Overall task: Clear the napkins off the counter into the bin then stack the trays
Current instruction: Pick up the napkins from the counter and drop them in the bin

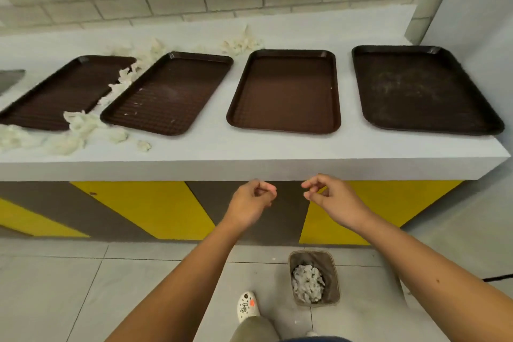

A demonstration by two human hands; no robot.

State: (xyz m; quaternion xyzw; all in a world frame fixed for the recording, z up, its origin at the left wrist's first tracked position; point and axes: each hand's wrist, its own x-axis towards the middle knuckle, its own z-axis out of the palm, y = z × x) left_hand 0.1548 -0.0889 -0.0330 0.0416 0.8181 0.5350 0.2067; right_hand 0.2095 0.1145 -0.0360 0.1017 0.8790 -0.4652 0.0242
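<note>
Several empty brown trays lie side by side on the white counter (249, 147): a far-left tray (61, 94), a ribbed tray (166, 94), a smooth tray (286, 91) and a right tray (422, 89). Crumpled white napkins (83, 130) lie at the counter's front left, more napkins (130, 69) run between the two left trays, and another napkin clump (241, 43) sits at the back. My left hand (254, 200) and my right hand (327, 194) hover below the counter's front edge, holding nothing. The left hand's fingers curl in to the thumb; the right hand's are loosely curled.
A small brown bin (313, 277) with crumpled napkins inside stands on the tiled floor under my right forearm. A white clog (247, 305) is beside it. The counter front has yellow and grey panels (138, 208). A tiled wall backs the counter, which ends at the right.
</note>
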